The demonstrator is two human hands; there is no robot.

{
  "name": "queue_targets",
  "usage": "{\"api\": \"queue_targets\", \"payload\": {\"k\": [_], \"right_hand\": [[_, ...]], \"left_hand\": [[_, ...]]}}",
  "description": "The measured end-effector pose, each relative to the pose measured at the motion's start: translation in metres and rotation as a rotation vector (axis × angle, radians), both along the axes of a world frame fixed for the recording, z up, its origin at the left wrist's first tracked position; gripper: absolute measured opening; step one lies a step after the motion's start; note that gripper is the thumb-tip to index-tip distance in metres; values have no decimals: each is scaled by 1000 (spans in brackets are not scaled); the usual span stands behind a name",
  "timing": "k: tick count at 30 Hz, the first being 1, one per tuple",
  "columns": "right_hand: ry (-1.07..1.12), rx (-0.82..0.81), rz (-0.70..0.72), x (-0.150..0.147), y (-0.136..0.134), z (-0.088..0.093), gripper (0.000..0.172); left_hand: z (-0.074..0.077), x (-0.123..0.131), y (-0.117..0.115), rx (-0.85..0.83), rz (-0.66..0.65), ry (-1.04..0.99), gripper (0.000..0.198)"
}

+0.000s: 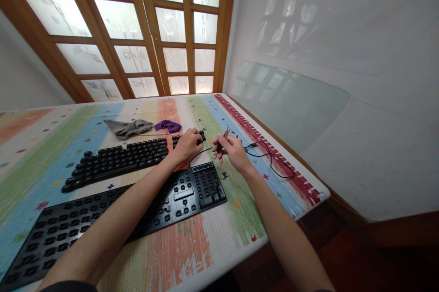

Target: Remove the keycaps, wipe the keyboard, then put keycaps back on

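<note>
My left hand reaches over the loose black keycaps at the right end of their rows, with its fingers curled down on a keycap. Close beside it, my right hand grips a small keycap puller with a dark handle and thin metal prongs at its ends. Below the hands lies a black keyboard stripped of most keycaps, with a few still on at its lower right corner. My left forearm hides its middle. More keycaps stand in keyboard order behind it.
A grey cloth and a purple cloth lie behind the keycaps. A black cable coils at the right near the table edge. The striped tablecloth covers the table, which adjoins a white wall on the right.
</note>
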State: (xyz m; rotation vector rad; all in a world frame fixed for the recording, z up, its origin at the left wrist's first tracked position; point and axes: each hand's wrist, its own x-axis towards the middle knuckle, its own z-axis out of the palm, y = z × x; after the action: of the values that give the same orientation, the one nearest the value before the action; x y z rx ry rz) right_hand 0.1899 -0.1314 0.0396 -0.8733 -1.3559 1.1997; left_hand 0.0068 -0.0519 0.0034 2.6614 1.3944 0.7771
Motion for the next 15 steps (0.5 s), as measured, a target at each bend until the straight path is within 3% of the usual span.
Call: {"api": "queue_targets", "payload": {"k": [15], "right_hand": [[22,-34,1,1,0,2,55]], "left_hand": [[-1,-21,-6,24,85,19,22]]}}
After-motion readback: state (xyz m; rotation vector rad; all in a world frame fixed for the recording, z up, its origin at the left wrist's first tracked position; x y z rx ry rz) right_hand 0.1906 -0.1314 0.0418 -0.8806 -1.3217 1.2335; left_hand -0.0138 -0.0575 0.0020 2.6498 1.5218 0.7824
